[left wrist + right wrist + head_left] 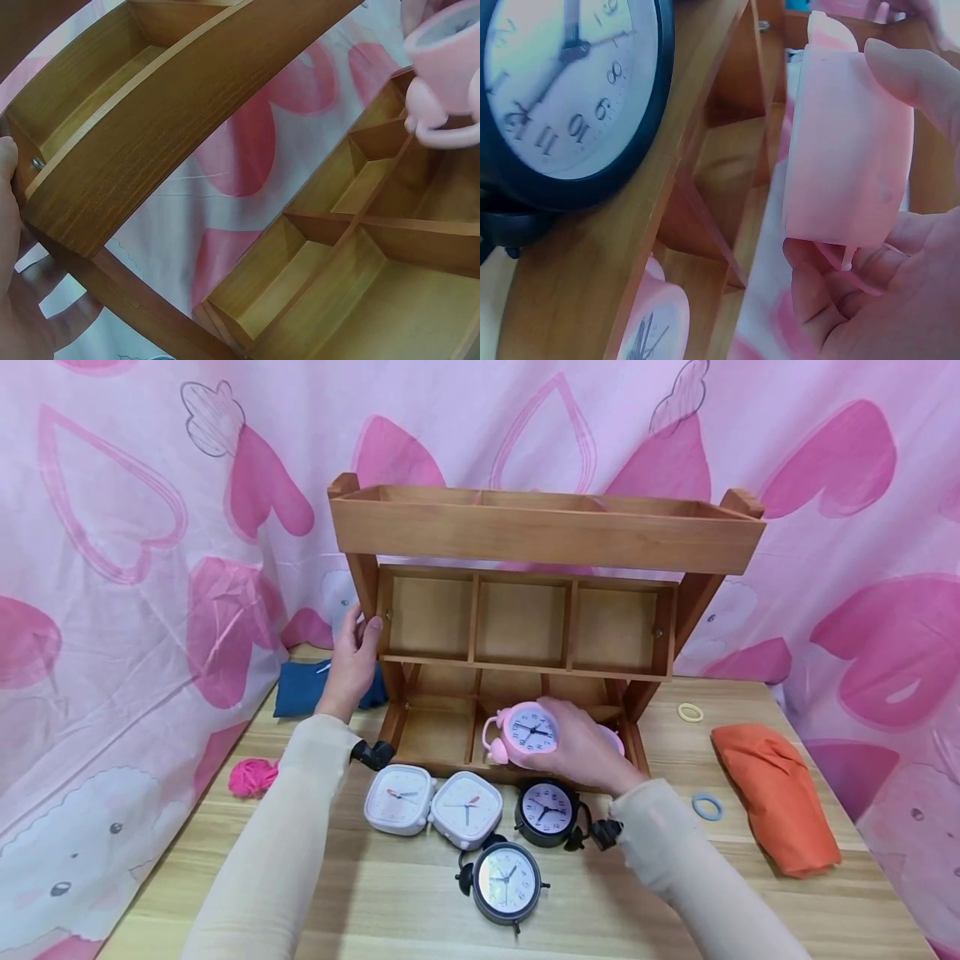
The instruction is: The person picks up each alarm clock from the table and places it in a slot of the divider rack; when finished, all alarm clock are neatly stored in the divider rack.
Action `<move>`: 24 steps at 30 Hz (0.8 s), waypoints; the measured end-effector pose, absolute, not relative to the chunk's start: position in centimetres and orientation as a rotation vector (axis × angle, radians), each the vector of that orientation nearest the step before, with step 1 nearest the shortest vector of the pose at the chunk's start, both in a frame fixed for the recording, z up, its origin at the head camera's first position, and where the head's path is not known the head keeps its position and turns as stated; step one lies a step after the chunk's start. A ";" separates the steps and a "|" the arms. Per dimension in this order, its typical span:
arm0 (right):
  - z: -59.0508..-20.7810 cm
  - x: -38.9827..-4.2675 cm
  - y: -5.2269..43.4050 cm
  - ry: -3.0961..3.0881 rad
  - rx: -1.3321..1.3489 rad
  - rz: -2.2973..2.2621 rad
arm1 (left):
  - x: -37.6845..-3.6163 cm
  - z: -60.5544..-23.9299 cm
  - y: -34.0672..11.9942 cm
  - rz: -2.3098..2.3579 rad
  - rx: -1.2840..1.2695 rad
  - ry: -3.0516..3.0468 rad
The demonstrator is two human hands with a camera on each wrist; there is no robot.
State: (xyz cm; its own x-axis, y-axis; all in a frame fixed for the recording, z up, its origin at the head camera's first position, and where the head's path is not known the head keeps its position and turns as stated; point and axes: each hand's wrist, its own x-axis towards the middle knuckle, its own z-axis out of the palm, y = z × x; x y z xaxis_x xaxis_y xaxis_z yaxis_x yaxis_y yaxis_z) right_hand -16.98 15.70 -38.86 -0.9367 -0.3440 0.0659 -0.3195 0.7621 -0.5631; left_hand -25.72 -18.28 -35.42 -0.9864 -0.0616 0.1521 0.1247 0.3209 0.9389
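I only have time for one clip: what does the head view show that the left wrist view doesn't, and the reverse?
Head only: both hands, left on the shelf's post, right gripping the pink clock, plus two white clocks, two black clocks and an orange cloth. Left wrist only: a screw near the thumb. Both: shelf and pink clock.

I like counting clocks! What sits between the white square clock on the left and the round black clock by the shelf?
In the head view, another white square clock sits between the left white square clock and the round black clock.
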 end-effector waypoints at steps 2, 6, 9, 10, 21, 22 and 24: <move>-38.9 -17.8 15.2 2.873 -0.499 -0.919 | -25.7 -35.4 -18.3 -1.745 -0.058 -2.416; -39.4 -19.0 14.2 2.831 -0.389 -0.876 | -25.7 -35.3 -18.3 -1.757 -0.055 -2.416; -40.0 -19.8 13.5 2.822 -0.344 -0.832 | -25.4 -34.9 -18.2 -1.777 -0.045 -2.422; -40.2 -20.0 13.3 2.824 -0.341 -0.813 | -25.2 -34.7 -18.1 -1.784 -0.041 -2.423; -41.8 -20.5 12.0 2.876 -0.417 -0.546 | -23.9 -33.0 -17.3 -1.796 -0.063 -2.411; -41.8 -20.5 12.0 2.877 -0.434 -0.532 | -24.2 -33.4 -17.5 -1.791 -0.065 -2.410; -41.6 -20.4 12.2 2.865 -0.456 -0.527 | -24.8 -34.2 -17.9 -1.785 -0.068 -2.402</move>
State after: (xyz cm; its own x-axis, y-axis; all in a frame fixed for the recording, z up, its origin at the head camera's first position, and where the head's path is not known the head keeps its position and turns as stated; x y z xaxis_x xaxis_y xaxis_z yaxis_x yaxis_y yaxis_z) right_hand -20.42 12.19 -41.62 -0.9340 -0.3322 -0.1314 -0.2636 0.8892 -0.3740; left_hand -24.83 -17.85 -34.21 -0.9880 -0.0520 0.1453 0.1242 0.2914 0.9485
